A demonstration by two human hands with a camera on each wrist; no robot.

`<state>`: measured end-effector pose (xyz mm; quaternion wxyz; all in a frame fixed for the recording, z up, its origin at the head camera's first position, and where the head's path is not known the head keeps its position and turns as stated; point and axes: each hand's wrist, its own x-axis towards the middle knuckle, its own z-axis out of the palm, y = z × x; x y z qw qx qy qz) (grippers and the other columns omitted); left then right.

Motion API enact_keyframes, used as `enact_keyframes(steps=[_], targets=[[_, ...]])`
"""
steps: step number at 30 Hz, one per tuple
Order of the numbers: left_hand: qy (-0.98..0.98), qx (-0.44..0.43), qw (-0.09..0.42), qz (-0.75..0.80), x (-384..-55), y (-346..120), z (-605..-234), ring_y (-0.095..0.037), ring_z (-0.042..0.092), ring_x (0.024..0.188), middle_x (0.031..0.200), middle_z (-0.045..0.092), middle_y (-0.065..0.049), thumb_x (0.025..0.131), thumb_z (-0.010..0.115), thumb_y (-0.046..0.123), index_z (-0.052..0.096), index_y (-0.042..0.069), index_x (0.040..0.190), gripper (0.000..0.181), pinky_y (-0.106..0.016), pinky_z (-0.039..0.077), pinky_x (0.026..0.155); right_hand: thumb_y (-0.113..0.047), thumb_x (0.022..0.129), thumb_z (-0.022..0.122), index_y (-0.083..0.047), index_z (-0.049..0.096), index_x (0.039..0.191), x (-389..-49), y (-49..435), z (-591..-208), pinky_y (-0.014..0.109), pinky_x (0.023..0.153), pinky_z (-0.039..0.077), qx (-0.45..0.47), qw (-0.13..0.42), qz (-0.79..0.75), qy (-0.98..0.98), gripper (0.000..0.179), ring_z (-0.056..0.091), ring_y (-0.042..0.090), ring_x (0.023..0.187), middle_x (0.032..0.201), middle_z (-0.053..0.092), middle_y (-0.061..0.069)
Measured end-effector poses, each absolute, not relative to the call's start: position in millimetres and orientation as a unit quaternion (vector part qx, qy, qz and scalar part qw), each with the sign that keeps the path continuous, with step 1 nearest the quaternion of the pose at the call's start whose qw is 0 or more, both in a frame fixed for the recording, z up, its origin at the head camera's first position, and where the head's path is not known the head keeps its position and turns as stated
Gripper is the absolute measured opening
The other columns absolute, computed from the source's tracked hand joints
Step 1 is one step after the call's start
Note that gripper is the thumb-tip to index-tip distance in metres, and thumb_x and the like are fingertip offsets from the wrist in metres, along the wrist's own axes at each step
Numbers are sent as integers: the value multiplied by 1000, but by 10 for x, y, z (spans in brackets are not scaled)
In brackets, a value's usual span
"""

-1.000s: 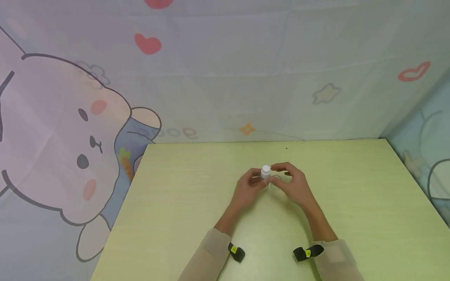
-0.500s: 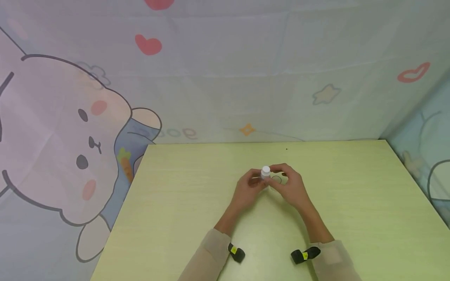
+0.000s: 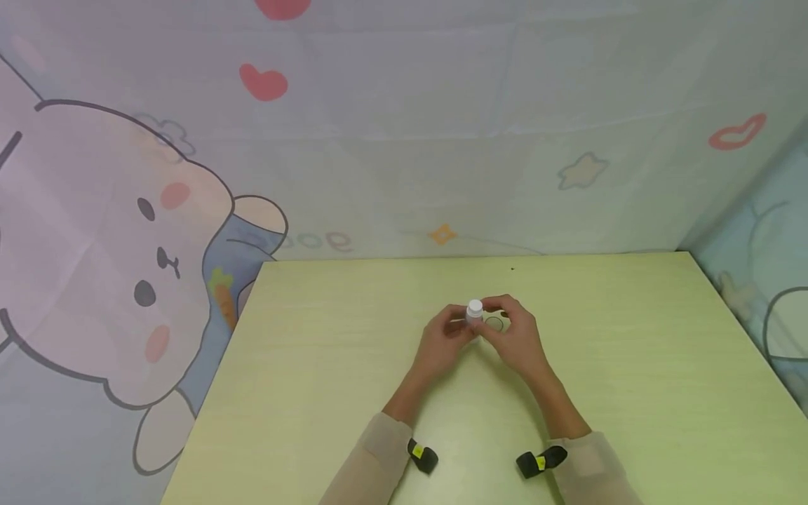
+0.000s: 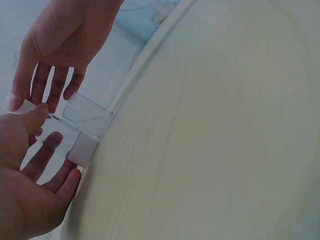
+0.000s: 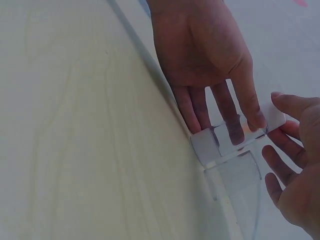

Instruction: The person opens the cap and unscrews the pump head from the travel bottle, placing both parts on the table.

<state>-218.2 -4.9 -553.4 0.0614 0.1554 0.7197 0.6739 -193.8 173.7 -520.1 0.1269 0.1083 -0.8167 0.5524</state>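
A small clear bottle (image 4: 59, 140) with a whitish lower part stands upright on the table, between both hands. My left hand (image 3: 440, 344) grips its body, thumb on one side and fingers on the other, as the right wrist view shows. At the top sits a white cap (image 3: 475, 306). My right hand (image 3: 520, 340) pinches this cap between thumb and forefinger, while its other fingers stand apart from the bottle. Just right of the bottle is a clear cup (image 5: 234, 175), whose round rim shows under the right hand in the head view.
The pale wooden table (image 3: 303, 365) reaches back to a hanging cloth (image 3: 404, 168) printed with a cartoon animal, hearts and stars. A tiny dark speck (image 3: 513, 268) lies near the table's far edge. Black wrist cameras are strapped over both sleeves.
My right hand has moved left, and its thumb and forefinger have come onto the white cap. The left hand keeps its hold on the bottle; the cup has stayed in place.
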Motion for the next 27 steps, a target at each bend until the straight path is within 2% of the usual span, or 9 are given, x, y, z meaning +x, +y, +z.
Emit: enact_keyframes(steps=[8,16,27], targets=[[723,159,52,670,-2192,-43,-5532,-28,65,128,136,67,-2,100,77,23,69,16,127,28,-33,57,104,-19,96,82,-4,68,123,-1951,1716,-5183,54,104,46,109,142,532,-828,34,61,33,118,123,70,12],[725,160,58,667,-2190,-53,-5539,-22,66,128,135,67,4,100,77,24,70,21,127,28,-30,57,102,-18,98,80,-4,67,123,-1948,1710,-5204,55,104,47,110,140,529,-830,31,61,33,118,124,70,12],[730,164,56,661,-2182,-57,-5538,-26,66,128,137,66,0,101,77,22,68,17,129,29,-32,58,103,-17,99,78,-4,67,126,-1941,1723,-5205,58,104,47,129,136,523,-832,32,60,34,118,124,69,14]])
